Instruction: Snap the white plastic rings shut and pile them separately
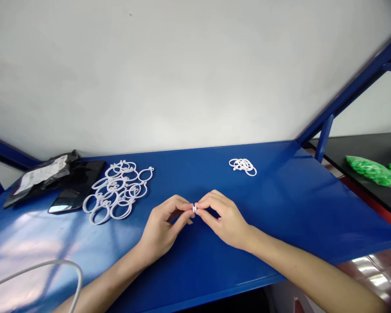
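Just front of the table's middle, my left hand (164, 224) and my right hand (226, 219) meet fingertip to fingertip. Between them sits a small white piece (194, 209), pinched from both sides by thumbs and forefingers. Fingers cover most of it, so its full shape does not show. To the left lies a loose heap of white plastic rings (99, 214), each with a small eyelet or knob, like curtain rings. A smaller cluster of white rings (251, 171) rests at the back right, apart from both hands.
The blue table (189, 174) backs onto a pale wall. At left, a black phone (67, 201) lies by a black plastic parcel (41, 176) with a white label. A white cable (57, 262) loops in front left. Right of a blue frame sits a bag of green pieces (371, 170).
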Action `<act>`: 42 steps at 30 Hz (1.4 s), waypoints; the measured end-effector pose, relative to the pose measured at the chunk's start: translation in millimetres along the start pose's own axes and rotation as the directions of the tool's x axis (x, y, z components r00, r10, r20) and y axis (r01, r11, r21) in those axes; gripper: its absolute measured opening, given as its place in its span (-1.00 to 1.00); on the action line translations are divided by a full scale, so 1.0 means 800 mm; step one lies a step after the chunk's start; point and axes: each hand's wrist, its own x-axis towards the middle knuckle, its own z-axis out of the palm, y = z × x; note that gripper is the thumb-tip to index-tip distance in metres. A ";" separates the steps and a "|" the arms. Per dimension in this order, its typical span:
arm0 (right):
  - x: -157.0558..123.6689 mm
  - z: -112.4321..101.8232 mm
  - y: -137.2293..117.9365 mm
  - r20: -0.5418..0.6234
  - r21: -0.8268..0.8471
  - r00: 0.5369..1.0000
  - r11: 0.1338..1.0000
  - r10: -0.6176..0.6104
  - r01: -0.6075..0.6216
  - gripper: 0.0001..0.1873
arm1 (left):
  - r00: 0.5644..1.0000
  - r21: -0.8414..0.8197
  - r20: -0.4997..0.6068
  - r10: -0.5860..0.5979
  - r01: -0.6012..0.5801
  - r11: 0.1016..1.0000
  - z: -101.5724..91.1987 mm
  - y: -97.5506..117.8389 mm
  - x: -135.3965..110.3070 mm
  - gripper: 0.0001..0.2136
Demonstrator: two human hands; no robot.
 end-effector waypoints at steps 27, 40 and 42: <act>0.032 -0.104 0.113 -0.307 -0.618 0.951 0.754 0.027 -0.221 -0.83 | 0.988 0.987 -0.114 0.106 0.101 0.126 -0.110 -0.073 0.048 -0.74; 0.028 -0.073 0.070 -0.260 -0.536 0.966 0.830 0.010 -0.153 -0.89 | 0.993 0.562 -0.113 0.025 0.043 0.826 -0.059 -0.011 0.033 -0.89; 0.025 -0.051 0.048 -0.137 -0.414 0.990 0.906 0.034 -0.088 -0.90 | 0.994 0.419 -0.071 -0.085 0.108 0.902 -0.045 -0.001 0.025 -0.84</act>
